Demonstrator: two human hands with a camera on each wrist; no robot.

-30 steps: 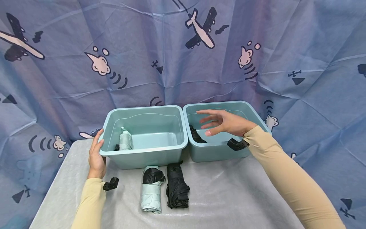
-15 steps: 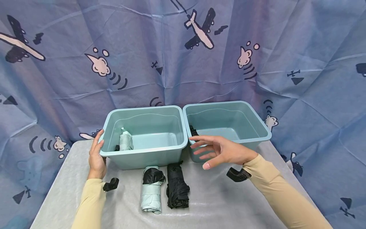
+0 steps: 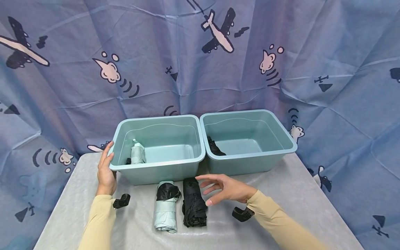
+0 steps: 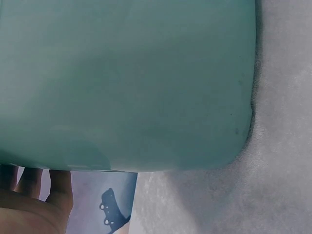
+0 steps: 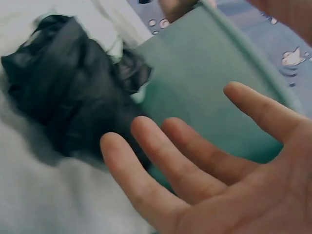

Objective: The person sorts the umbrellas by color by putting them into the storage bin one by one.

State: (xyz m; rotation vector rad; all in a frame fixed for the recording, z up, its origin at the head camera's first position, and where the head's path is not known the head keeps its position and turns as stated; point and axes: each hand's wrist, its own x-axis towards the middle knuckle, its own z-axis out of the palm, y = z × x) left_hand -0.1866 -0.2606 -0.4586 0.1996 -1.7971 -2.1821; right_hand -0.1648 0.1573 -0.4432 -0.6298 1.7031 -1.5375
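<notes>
Teal tubs, black and mint bundles

Two teal tubs (image 3: 156, 170) (image 3: 250, 163); a black umbrella (image 3: 193, 205), a mint-and-black one (image 3: 165, 208); grey-white worktop (image 3: 281, 215); blue backdrop (image 3: 187, 69) with cartoon planes.

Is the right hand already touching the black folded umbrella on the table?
Apart. In the right wrist view the right hand is spread open, and table cover shows between its fingertips and the black umbrella.

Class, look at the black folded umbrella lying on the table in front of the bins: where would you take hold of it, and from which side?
Grip the black folded umbrella round its middle, coming down from above and from its right, where the open right hand hovers. It lies flat, long axis toward the bins, and the mint umbrella lies close on its left.
</notes>
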